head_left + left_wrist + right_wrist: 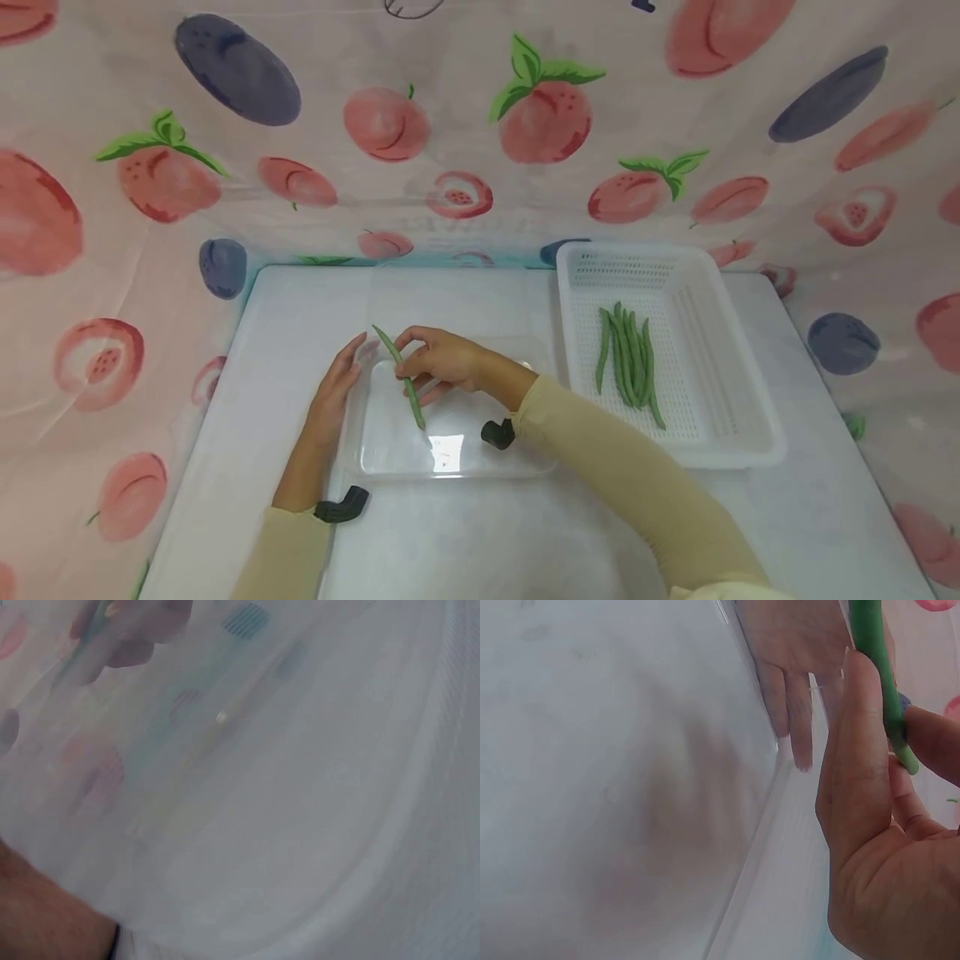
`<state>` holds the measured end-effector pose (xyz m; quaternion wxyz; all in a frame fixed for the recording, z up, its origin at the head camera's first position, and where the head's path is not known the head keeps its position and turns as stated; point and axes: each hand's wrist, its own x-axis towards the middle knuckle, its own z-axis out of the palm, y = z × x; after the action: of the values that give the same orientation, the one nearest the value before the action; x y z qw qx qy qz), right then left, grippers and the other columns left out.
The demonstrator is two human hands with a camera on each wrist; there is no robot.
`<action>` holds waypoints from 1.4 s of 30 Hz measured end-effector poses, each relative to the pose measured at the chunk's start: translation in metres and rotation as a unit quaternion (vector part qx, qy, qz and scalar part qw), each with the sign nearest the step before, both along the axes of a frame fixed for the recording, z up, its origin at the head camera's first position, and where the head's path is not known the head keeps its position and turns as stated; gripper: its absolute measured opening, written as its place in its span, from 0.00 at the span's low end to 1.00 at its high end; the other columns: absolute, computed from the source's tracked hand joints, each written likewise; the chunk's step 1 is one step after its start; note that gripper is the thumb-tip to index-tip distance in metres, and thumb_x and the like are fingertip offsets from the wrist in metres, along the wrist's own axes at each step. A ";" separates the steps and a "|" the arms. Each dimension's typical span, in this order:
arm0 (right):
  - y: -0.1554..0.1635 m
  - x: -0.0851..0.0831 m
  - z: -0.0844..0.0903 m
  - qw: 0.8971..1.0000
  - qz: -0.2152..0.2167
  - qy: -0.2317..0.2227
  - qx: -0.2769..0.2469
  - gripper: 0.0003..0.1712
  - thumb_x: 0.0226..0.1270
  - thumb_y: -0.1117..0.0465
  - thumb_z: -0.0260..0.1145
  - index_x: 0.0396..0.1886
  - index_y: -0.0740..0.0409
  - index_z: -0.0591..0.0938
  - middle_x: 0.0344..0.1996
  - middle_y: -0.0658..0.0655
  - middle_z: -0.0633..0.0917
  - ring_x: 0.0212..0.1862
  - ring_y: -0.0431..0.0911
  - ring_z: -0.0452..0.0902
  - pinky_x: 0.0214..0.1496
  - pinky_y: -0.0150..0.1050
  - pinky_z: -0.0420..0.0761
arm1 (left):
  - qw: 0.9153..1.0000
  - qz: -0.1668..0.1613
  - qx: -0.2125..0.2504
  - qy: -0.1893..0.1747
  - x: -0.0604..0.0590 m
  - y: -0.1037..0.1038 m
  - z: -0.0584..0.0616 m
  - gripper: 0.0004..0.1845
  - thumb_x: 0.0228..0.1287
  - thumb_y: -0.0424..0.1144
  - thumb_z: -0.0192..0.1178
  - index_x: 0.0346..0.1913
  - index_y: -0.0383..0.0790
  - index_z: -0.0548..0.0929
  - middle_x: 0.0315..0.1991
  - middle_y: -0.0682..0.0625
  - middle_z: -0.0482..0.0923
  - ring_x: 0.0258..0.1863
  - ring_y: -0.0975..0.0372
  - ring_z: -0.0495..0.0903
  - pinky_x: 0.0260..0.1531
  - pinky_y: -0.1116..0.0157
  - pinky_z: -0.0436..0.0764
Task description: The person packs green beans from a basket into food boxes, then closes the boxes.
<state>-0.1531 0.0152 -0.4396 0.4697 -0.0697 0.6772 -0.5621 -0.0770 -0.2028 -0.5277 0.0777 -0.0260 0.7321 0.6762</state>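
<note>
A single green bean [409, 390] is pinched between the thumb and fingers of my right hand [448, 360], over a clear plastic container [450, 477]. In the right wrist view the bean [868, 637] slants past my fingertips. My left hand [335, 387] lies along the container's left side with its fingers fairly straight. Through the clear wall, the right wrist view shows the left hand's fingers [799, 712] extended. The left wrist view is mostly filled by the container's cloudy wall [300, 787], with part of the right hand [146, 630] seen through it.
To the right stands a white perforated plastic basket [750, 392] with several green beans [632, 358] lying lengthwise in it. Both rest on a white table [465, 542]. A fruit-printed cloth [465, 67] hangs behind and along the sides.
</note>
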 end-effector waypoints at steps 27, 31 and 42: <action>-0.005 0.017 -0.012 0.998 0.060 -0.009 0.016 0.26 0.72 0.65 0.66 0.66 0.61 0.69 0.50 0.74 0.85 0.35 0.49 0.85 0.37 0.48 0.90 | 1.000 0.002 -0.016 0.002 0.001 0.002 0.000 0.31 0.80 0.57 0.42 0.81 0.56 0.58 0.83 0.59 0.49 0.82 0.49 0.49 0.69 0.32 0.63; -0.007 0.017 -0.013 0.998 0.060 -0.006 0.017 0.26 0.72 0.66 0.66 0.66 0.62 0.69 0.51 0.74 0.84 0.35 0.49 0.85 0.37 0.48 0.90 | 1.000 0.003 -0.014 0.004 0.001 0.002 0.000 0.31 0.80 0.56 0.42 0.81 0.55 0.57 0.83 0.59 0.49 0.83 0.49 0.48 0.69 0.31 0.61; -0.005 0.016 -0.015 0.999 0.040 -0.009 0.036 0.21 0.70 0.65 0.67 0.60 0.53 0.74 0.45 0.65 0.87 0.38 0.52 0.85 0.38 0.49 0.90 | 1.000 -0.005 0.003 0.005 0.000 0.000 0.000 0.30 0.82 0.54 0.41 0.81 0.56 0.57 0.82 0.56 0.54 0.80 0.47 0.55 0.67 0.35 0.69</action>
<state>-0.1370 0.0103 -0.4543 0.4998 -0.0750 0.6896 -0.5187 -0.0767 -0.2027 -0.5274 0.0778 -0.0186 0.7308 0.6779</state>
